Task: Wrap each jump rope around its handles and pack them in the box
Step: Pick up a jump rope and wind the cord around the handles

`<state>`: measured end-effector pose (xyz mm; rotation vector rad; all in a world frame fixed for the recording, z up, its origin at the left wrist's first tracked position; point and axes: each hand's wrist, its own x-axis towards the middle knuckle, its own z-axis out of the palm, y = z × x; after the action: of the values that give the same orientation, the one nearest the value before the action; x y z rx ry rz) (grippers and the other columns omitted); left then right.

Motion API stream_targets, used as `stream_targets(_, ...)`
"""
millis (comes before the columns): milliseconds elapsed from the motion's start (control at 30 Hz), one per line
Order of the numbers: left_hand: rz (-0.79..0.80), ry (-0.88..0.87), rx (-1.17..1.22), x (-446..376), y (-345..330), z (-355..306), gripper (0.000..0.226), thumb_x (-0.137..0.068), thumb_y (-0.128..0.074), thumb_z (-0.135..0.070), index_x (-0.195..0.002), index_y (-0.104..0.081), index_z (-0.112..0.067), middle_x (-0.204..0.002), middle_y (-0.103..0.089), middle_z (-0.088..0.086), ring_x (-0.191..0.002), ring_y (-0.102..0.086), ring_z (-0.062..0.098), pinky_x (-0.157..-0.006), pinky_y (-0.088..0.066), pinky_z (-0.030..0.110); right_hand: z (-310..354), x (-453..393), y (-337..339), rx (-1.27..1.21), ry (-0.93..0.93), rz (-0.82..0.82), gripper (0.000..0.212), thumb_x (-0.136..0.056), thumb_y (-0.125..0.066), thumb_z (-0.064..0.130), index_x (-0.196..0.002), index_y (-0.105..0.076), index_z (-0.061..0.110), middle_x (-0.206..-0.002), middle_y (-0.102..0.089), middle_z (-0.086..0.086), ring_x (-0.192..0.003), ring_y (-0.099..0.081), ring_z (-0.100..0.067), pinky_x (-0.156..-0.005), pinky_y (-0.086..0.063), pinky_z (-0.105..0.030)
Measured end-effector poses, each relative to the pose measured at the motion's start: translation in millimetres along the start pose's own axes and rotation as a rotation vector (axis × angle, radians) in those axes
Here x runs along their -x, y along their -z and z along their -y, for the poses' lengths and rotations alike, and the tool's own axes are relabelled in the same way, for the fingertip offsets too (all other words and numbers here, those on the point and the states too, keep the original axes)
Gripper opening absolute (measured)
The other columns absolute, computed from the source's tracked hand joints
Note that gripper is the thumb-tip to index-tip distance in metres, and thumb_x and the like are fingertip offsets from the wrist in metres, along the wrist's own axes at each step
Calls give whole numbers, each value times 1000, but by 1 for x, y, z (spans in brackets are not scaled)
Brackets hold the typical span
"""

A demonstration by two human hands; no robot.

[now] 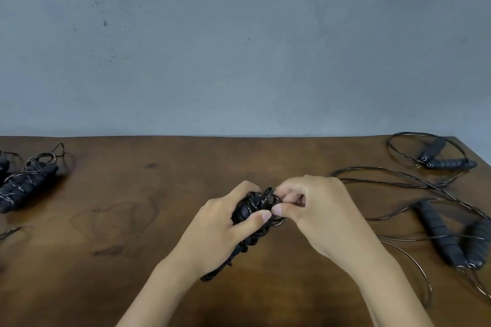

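At the frame's centre, above a brown tabletop [159, 194], a person's left hand [225, 223] grips a nearly wrapped jump rope [248, 211] while the right hand [310, 210] pinches its last loop, likely tucking the end next; no box is visible.

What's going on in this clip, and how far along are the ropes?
A person is bundling a jump rope over a wooden table. The left hand grips the handles with cord wound round them, while the right hand pinches the cord at the bundle's top end. A wrapped rope lies at the far left. Two unwrapped ropes lie on the right, one at the far corner and one nearer. No box is in view.
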<state>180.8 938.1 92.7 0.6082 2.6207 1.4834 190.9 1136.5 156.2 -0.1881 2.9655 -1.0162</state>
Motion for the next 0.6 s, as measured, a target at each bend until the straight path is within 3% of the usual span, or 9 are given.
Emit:
stream_targets(100,66,7,-78,-4,8,2,20,-100,-61,-53,-115,-56,-39,-80,-71,-2,-71,-69,18,-70,-58,45,-4,0,-3,-36,25,58,54,-92,-75,25,-128,-48,54,-79,-68,17,-77,-57,5,-68,-47,-20)
stream_targets(167,108,12,-97,-5,12,3,21,-100,-61,-53,-116,-56,-40,-80,-71,-3,-70,-68,17,-71,-57,44,-6,-1,-4,-16,66,90,65,-94,-73,24,-141,-42,58,-80,-65,14,-76,-57,3,-71,-46,-19)
stream_targets(267,137,22,-97,-6,16,4,17,-100,-62,-52,-113,-57,-41,-77,-71,-5,-69,-68,11,-67,-55,33,-9,-3,-7,17,75,122,46,-95,-71,27,-131,-58,52,-84,-61,13,-83,-56,0,-78,-49,-23)
stream_targets(367,128,33,-79,-6,18,6,15,-100,-63,-50,-111,-59,-40,-77,-71,-6,-70,-68,11,-65,-52,25,-11,-3,-11,-39,95,123,32,-94,-71,24,-116,-65,47,-80,-62,12,-85,-54,2,-75,-45,-22)
stream_targets(467,119,46,-43,-5,18,7,17,-100,-64,-49,-110,-60,-37,-80,-71,-4,-73,-68,13,-69,-54,29,-12,-3,-12,-78,104,112,29,-94,-73,22,-110,-66,44,-78,-64,13,-82,-53,5,-70,-37,-16)
stream_targets(600,127,51,-17,-2,17,8,18,-100,-64,-50,-108,-61,-34,-79,-70,-5,-71,-65,12,-69,-52,29,-11,-2,-12,-68,109,123,23,-94,-73,24,-106,-65,42,-78,-64,14,-82,-54,4,-70,-40,-16)
